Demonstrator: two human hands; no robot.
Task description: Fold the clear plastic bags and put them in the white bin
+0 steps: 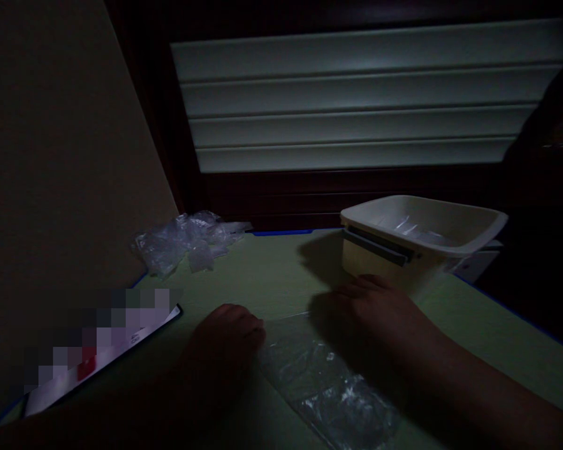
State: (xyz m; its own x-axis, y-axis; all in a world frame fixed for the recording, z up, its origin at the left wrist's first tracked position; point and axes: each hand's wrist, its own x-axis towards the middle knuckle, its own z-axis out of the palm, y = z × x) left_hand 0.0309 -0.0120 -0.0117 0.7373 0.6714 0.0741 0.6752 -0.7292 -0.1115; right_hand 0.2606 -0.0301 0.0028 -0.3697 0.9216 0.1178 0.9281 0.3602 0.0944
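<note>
A clear plastic bag point(328, 381) lies flat on the green tabletop, its lower part creased and shiny. My left hand point(228, 334) is closed at the bag's upper left corner, with the fingers curled down onto it. On the other side, my right hand point(373, 309) is closed by the upper right corner. Its fingertips are in deep shadow, so the exact grip is hard to see. The bag's top edge runs between the two hands.
A cream plastic bin point(385, 265) with clear film inside stands at the back right, just beyond my right hand. Crumpled clear plastic bags point(187, 240) are heaped at the back left. A phone or tablet point(136, 337) with a lit screen lies left. Behind is a slatted panel point(351, 100).
</note>
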